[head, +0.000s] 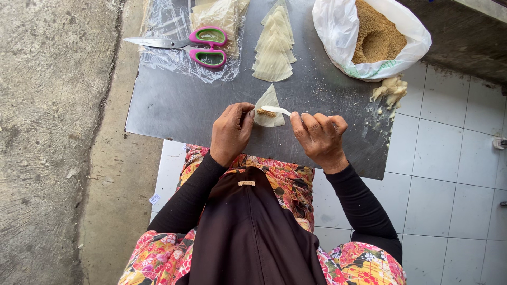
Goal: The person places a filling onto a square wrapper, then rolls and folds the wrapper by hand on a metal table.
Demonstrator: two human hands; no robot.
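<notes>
On the grey board (pixel 174 113), left hand (pixel 231 132) fingers pinch a triangular wrapper (pixel 268 108) holding brown filling (pixel 265 112); right hand (pixel 320 138) fingers clamp a white spoon (pixel 277 110) over it. Beyond lie stacked wrappers (pixel 273 45), scissors (pixel 185 44) and a white bag (pixel 338 31) of brown crumbs (pixel 376 36).

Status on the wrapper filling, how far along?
Done: no filled pieces visible. In hand: left hand steadies one triangular wrapper while the right hand spoons brown filling onto it with a white spoon. Left: a stack of unfilled wrappers and a well-filled bag of filling.
</notes>
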